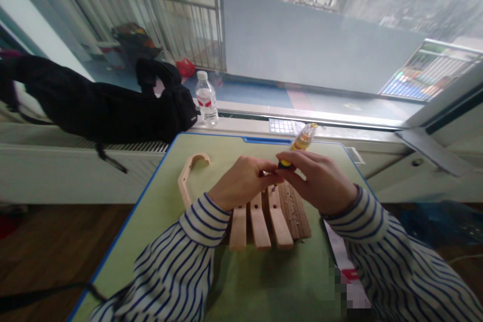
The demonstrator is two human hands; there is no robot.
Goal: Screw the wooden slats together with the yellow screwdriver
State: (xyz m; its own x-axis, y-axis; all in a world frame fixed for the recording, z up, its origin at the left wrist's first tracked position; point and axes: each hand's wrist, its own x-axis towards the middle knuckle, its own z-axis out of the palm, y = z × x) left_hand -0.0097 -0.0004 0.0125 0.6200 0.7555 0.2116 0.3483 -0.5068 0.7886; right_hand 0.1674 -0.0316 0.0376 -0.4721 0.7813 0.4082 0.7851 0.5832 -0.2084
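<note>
Your R hand [320, 181] grips the yellow-handled tool [304, 138] above the wooden slats [260, 221]. L hand [241, 183] fingers pinched shut beside it, can't tell on what.

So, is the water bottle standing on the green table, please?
No, the water bottle stands on the window ledge beyond the green table.

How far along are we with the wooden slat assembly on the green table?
Done, it seems: three slats lie side by side against a holed board. In hand: the right hand grips a yellow-handled screwdriver while the left hand pinches by its tip, over the slats' far ends; what it pinches is hidden. To do, likely: the curved wooden piece lies apart, unattached.
</note>
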